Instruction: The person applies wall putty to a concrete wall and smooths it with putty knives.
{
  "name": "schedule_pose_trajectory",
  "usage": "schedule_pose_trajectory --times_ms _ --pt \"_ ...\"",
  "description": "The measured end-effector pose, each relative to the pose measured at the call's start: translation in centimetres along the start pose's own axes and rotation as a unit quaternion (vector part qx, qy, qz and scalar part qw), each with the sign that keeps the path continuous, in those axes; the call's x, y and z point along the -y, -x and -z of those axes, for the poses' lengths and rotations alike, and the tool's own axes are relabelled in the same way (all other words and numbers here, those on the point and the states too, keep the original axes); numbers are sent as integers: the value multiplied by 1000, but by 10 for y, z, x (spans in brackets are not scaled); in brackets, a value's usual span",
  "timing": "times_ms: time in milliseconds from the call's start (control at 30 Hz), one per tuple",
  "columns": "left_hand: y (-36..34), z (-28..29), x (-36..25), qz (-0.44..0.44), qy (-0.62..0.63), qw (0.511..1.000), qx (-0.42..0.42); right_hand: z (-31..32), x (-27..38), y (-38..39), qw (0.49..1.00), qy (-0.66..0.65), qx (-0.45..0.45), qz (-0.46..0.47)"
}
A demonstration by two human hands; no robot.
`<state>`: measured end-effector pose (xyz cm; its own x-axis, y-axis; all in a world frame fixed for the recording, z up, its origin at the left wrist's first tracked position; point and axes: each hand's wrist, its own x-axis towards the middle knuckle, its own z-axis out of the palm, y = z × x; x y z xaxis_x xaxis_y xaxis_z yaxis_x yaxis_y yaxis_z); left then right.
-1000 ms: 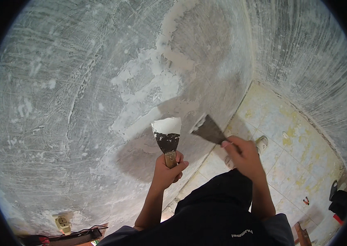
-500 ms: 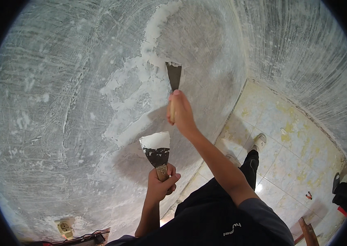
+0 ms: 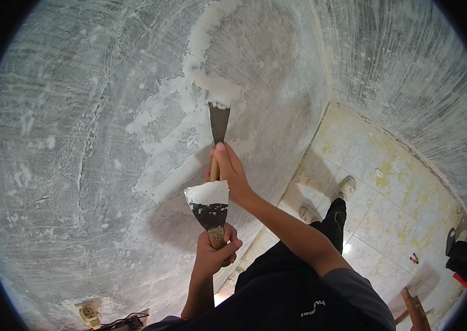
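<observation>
My left hand (image 3: pixel 215 254) is closed on the wooden handle of a wide putty knife (image 3: pixel 206 205), whose dark blade carries a thick layer of white putty. Higher up, my right hand (image 3: pixel 226 172) grips a narrower putty knife (image 3: pixel 219 118), its blade tip on a fresh white patch (image 3: pixel 217 85) of the grey, scuffed wall (image 3: pixel 79 94). Irregular white filler spreads left and downward from that tip. The wide blade sits just below my right hand, overlapping the lower part of the narrow knife’s handle in view.
A second wall (image 3: pixel 393 66) meets this one at right, above a stained tiled floor (image 3: pixel 371 171) with my shoes on it. A wall socket (image 3: pixel 88 313) and cables are at lower left. Dark items (image 3: pixel 462 254), small orange-handled pliers (image 3: pixel 414 258) and a wooden object (image 3: pixel 412 303) lie at lower right.
My right hand swung up from the lower right to the wall, then moved slightly down and left, leaving fresh putty above the blade. My left hand has shifted a little left and down.
</observation>
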<state>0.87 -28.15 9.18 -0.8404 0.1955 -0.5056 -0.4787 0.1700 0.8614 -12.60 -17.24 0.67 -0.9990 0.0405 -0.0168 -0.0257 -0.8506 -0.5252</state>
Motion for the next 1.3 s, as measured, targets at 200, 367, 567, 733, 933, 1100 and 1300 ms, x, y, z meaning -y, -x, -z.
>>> schedule_pose_trajectory --times_ms 200,367,567,733,933,1100,1300 --pt "3 5 -2 -6 1 1000 4 -2 39 -14 999 24 -38 4" --pt "0 6 -4 1 -16 1000 20 0 2 6 997 66 -23 23" --pt "1 10 -5 -17 4 1000 20 -2 36 -4 999 -14 -42 15" --pt "-1 9 -7 -17 -9 999 32 -1 10 4 999 -24 -30 12" --pt "-1 12 -4 -13 6 1000 21 5 42 2 1000 9 -13 14" --pt "1 9 -5 -11 13 998 55 3 9 1 995 85 -15 55" --pt "5 6 -8 -23 21 999 37 0 31 23 999 48 -12 1"
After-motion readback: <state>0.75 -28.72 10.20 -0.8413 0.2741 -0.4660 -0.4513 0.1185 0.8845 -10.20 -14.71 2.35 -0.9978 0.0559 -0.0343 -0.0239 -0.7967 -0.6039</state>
